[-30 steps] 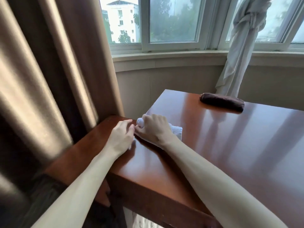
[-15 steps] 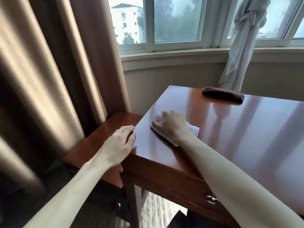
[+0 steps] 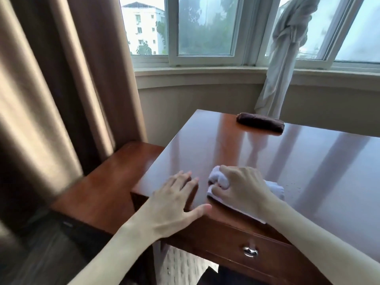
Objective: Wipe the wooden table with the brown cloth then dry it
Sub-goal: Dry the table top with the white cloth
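Observation:
The glossy wooden table [image 3: 308, 165] fills the right half of the view. A rolled brown cloth [image 3: 260, 122] lies untouched near its far edge. My right hand [image 3: 240, 185] grips a bunched white cloth [image 3: 275, 188] and holds it down on the tabletop near the front left corner. Part of that cloth is hidden under the hand. My left hand [image 3: 174, 202] lies flat with spread fingers on the table's front left corner, just left of the white cloth.
A lower wooden side surface [image 3: 107, 188] adjoins the table on the left. Brown curtains [image 3: 51, 89] hang at the left, and a knotted white curtain [image 3: 283, 58] hangs behind the table by the window. A drawer with a metal handle [image 3: 249, 251] sits under the front edge.
My right hand has drawn the white cloth back toward the front edge. My left hand has moved from the table's left side onto the tabletop corner and flattened.

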